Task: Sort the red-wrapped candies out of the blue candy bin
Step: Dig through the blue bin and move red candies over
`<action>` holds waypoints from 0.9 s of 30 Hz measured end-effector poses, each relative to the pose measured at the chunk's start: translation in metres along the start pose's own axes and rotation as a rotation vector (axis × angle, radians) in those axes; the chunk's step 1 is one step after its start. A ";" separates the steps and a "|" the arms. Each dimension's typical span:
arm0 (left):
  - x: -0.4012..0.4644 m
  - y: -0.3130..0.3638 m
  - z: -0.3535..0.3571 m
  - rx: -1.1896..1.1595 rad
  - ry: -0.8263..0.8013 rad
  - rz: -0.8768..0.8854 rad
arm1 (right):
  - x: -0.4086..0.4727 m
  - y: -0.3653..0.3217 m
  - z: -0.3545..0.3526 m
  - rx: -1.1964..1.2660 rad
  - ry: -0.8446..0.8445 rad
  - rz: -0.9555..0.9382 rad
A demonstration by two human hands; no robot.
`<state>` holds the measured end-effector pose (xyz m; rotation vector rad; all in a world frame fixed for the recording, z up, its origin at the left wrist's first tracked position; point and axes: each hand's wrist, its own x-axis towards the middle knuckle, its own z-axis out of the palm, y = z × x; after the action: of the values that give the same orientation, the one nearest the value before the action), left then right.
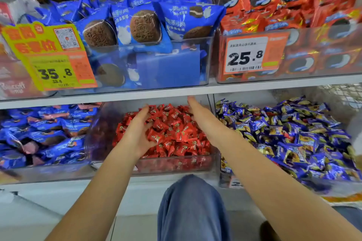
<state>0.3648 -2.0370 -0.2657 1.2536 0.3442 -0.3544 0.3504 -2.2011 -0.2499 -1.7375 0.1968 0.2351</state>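
A clear bin (199,164) on the lower shelf is heaped with red-wrapped candies (176,129). My left hand (137,131) lies on the left side of that heap, palm turned inward and fingers loosely cupped against the candies. My right hand (197,111) reaches over the heap's right side with its fingers stretched toward the back of the shelf. To the right is the bin of blue-wrapped candies (293,135); neither hand touches it. I see no red candy in the blurred blue pile.
The shelf board (156,92) hangs just above my fingertips. On it stand bins of blue cookie packs (145,25) and red cookie packs (284,2) with price tags. Blue snack packs (43,133) fill the lower-left bin. My knee (192,207) is below.
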 end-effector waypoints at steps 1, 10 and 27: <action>0.001 0.004 -0.006 -0.003 0.005 -0.001 | 0.002 0.001 -0.001 0.039 0.006 0.001; -0.001 -0.028 -0.008 0.186 0.125 0.372 | -0.063 0.042 -0.080 -0.369 0.143 -0.380; -0.045 -0.106 0.138 1.177 -0.243 0.967 | -0.122 0.113 -0.128 -1.267 0.213 -0.236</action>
<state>0.2863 -2.1954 -0.2983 2.2988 -0.8130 0.1962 0.2090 -2.3475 -0.3020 -3.0225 -0.0383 -0.0383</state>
